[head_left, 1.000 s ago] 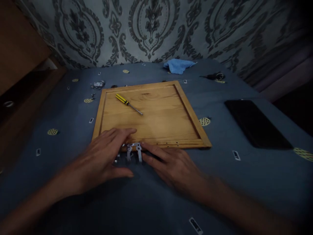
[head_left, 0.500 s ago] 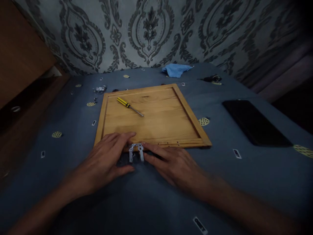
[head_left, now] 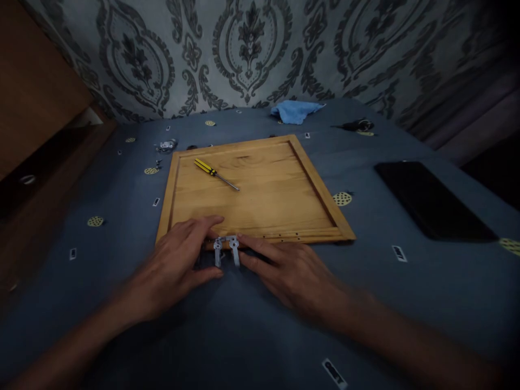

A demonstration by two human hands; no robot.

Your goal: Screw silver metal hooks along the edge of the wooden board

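Note:
Two metal hinges [head_left: 234,249] sit side by side at the near edge of a framed wooden panel [head_left: 260,189], their arms pointing toward me. My left hand [head_left: 174,265] is at their left, thumb and fingers apart around the left hinge; its fingertips are partly hidden behind the hardware. From the right, my right hand [head_left: 292,276] pinches the right hinge with index finger and thumb at the panel edge. A yellow and black screwdriver [head_left: 216,174] lies on the panel, its tip toward the right.
On the blue patterned cloth [head_left: 260,336] lie a blue rag [head_left: 296,111] and a dark tool [head_left: 356,125] at the back, a black flat object [head_left: 433,200] on the right, and metal hardware [head_left: 166,145] at the back left. A wooden cabinet [head_left: 40,81] stands left.
The left hinge now sits straighter beside the right one. Both hands have stayed nearly in place, and the view has shifted slightly.

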